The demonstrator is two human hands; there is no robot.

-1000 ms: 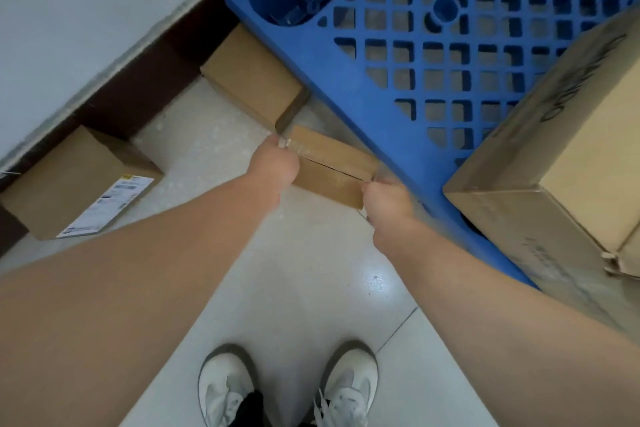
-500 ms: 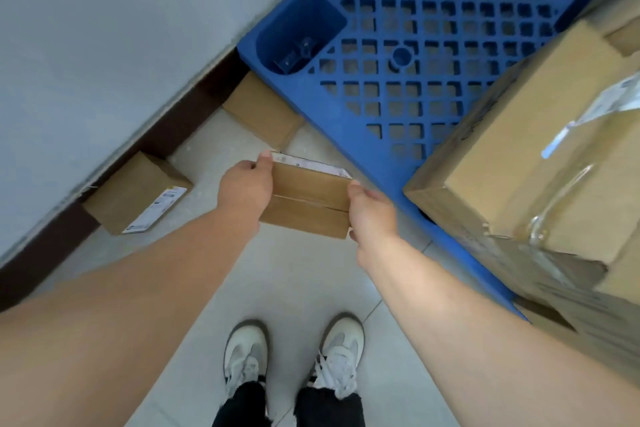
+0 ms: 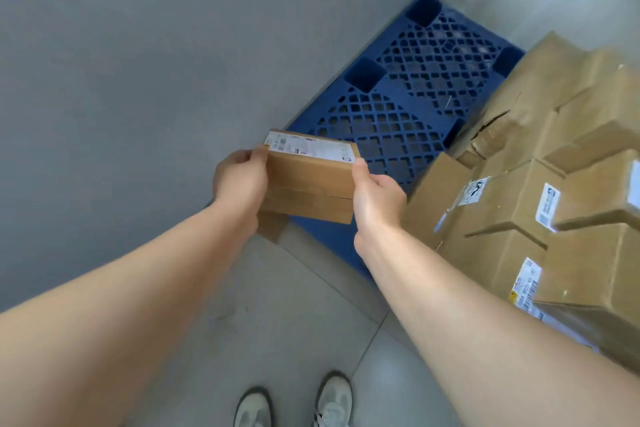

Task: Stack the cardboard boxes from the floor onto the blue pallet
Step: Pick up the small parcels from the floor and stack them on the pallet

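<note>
— Holding anything?
— Yes: left grip [image 3: 239, 180] and right grip [image 3: 377, 198] clasp a small cardboard box [image 3: 308, 184] by its ends, above the near edge of the blue pallet [image 3: 388, 88].
— Its label [image 3: 311, 147]?
— White; print too blurred to read.

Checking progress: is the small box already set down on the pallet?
No, the left hand and right hand hold the box aloft.

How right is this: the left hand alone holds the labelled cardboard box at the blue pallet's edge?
No: the head view shows both hands holding it, left hand at one end of the labelled cardboard box, right hand at the other, at the edge of the blue pallet.
</note>
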